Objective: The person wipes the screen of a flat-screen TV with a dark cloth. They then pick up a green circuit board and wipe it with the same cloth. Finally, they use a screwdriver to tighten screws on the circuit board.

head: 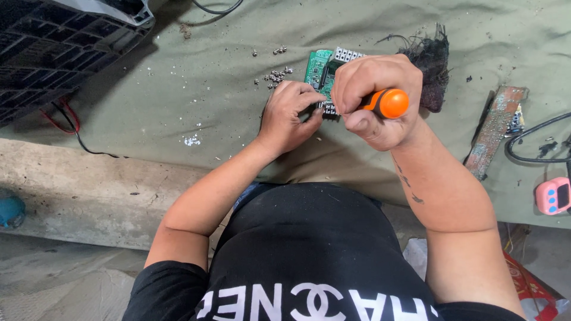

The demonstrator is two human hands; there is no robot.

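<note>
Hands hide most of the green circuit board (pixel 318 66); right hand (pixel 372 98) grips an orange-handled screwdriver (pixel 389 103); left hand (pixel 291 116) pinches the board's edge

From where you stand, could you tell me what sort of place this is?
Probably an informal electronics repair or salvage spot. The right hand grips an orange-handled screwdriver over a green circuit board, with loose screws and another board on a cloth-covered bench.
</note>
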